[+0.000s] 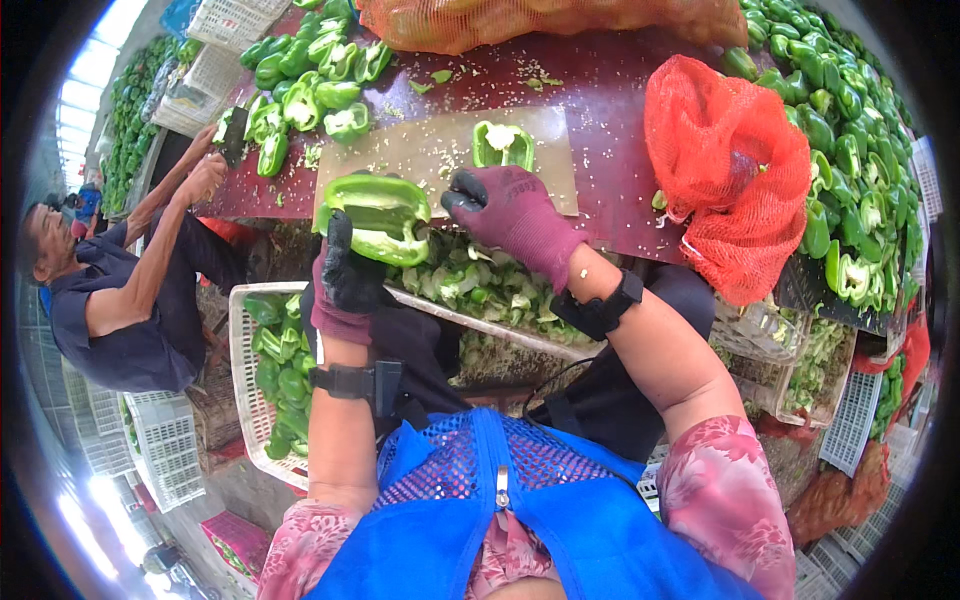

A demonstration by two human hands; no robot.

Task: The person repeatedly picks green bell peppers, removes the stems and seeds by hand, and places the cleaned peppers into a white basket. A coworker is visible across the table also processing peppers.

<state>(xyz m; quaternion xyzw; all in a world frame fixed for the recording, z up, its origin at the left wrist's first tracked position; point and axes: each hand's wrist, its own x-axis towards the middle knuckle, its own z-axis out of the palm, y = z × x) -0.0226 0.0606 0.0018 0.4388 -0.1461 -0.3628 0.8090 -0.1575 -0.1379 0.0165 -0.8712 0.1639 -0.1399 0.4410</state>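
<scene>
My left hand (346, 274), in a purple glove with black fingertips, holds a halved green bell pepper (379, 217), its hollow side up, over the left front edge of the cutting board (420, 154). In the same kind of glove, my right hand (510, 210) is curled just right of that half, above the board's front edge; whether its fingers hold something small is hidden. Another pepper half (503, 145), with its pale core showing, lies on the board behind my right hand. Seeds are scattered around it.
Cut peppers (300, 105) lie at the back left, near a co-worker (135, 292). A red mesh bag (727, 172) and a heap of peppers (855, 150) are at the right. A trough of trimmings (487, 289) sits below the table edge, beside a white crate (244, 375) of peppers.
</scene>
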